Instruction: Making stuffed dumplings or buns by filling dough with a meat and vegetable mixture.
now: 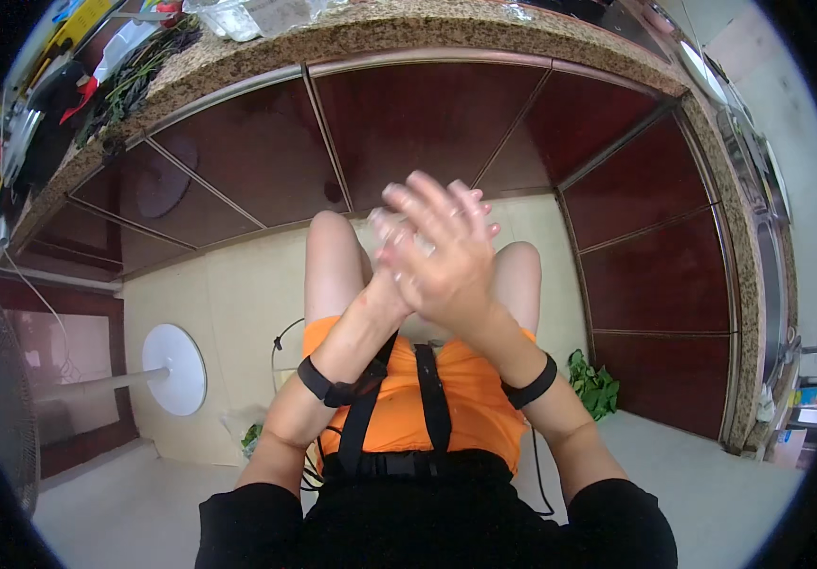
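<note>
My left hand [390,274] and my right hand [455,274] meet palm to palm above my lap, in the middle of the view. Blur softens the fingers of both. The right hand lies over the left, its fingers spread. Behind it most of the left palm is hidden, while a few left fingertips stick out past its far edge. No object shows in either hand, though the space between the palms cannot be seen fully. Black bands circle both forearms. Below the hands are my bare knees and orange shorts [451,398].
Dark red cabinets [415,121] under a granite counter [444,32] face me. Leafy greens [592,384] lie on the floor by the right cabinets. A pedestal fan's white base [175,370] stands left. Stalks [142,78] and clear plastic packaging [252,16] rest on the counter.
</note>
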Demonstrator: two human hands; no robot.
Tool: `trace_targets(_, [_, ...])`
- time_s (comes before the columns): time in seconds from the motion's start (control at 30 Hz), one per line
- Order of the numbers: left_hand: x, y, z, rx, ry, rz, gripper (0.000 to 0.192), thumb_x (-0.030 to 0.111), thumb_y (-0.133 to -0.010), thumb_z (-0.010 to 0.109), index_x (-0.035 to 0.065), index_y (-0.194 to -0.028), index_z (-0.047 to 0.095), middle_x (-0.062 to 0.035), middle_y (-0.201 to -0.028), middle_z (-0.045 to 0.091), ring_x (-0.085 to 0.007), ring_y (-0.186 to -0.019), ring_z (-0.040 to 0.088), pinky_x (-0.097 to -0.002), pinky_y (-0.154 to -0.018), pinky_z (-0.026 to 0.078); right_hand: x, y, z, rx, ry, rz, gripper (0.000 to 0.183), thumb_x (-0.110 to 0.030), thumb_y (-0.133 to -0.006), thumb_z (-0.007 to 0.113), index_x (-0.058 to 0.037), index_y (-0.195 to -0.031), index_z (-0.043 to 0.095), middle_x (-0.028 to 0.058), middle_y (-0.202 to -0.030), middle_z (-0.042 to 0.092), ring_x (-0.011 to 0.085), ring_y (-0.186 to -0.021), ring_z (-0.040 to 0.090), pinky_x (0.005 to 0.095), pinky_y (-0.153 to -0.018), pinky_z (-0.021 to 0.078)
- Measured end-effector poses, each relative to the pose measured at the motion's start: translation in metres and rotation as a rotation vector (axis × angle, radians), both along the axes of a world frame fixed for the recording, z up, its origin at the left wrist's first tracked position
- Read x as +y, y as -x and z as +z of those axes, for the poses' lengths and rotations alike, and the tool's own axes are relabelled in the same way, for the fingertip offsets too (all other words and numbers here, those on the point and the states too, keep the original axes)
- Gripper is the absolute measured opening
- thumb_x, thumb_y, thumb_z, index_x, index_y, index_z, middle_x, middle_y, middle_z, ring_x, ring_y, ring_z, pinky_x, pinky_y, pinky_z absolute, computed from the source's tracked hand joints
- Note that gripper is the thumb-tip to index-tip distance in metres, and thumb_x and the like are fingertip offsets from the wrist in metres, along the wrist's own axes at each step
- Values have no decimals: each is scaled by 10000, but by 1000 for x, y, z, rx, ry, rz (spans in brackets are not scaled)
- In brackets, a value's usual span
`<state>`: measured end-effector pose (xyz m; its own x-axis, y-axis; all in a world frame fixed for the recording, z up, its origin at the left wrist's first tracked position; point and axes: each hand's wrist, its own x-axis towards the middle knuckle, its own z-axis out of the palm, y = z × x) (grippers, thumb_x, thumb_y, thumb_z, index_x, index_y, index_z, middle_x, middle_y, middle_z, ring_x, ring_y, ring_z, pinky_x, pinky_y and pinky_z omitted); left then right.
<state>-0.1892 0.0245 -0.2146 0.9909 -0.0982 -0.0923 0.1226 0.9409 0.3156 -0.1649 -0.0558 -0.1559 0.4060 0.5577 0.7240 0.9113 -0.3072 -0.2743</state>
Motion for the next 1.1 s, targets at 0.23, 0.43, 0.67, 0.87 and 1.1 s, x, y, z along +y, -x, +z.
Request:
trace_targets(0.23, [7,-10,26,-1,92,34,462,346,-896,360,40,-1241,389,-101,-1238,449,-232,-1128,438,-365,-944,356,-10,-7,-13,463,-352,-78,429,-208,-752,519,-46,-1149,501,231,-1256,379,354,-1187,359,505,-958,273])
trace_targets(0.43, [3,6,1,-282,473,-226,476,378,-907,321,81,-1278,346,-83,-1274,405,-233,-1157,407,-365,-978,315,-2,-17,9,124,162,-171,465,-307,-803,495,-39,-1182,473,233,-1243,388,304,-1220,322,465,-990,243])
trace_targets(0.67, [6,-6,59,-97,-206,210,517,366,-925,261,-27,-1251,338,-148,-1228,435,-235,-1129,426,-372,-979,311,-18,-11,-12,1697,-1009,375,621,-507,-891,218,-28,-1280,289,149,-1246,400,291,-1194,352,428,-1006,254])
trace_targets(0.87, [14,-6,50,-248,-808,526,424,290,-933,308,-9,-1224,384,-137,-1203,454,-198,-1123,420,-330,-966,303,-16,-14,-13,1914,-1185,557,521,-460,-898,275,-35,-1164,415,128,-1179,467,298,-1094,454,464,-955,320])
trace_targets(1.1, [2,-5,32,196,130,-63,485,452,-905,258,80,-1168,424,-101,-1117,502,-249,-1023,508,-453,-889,395,-23,-36,-17,546,-589,489,475,-380,-914,311,8,-856,577,173,-1103,501,293,-1003,500,415,-910,346])
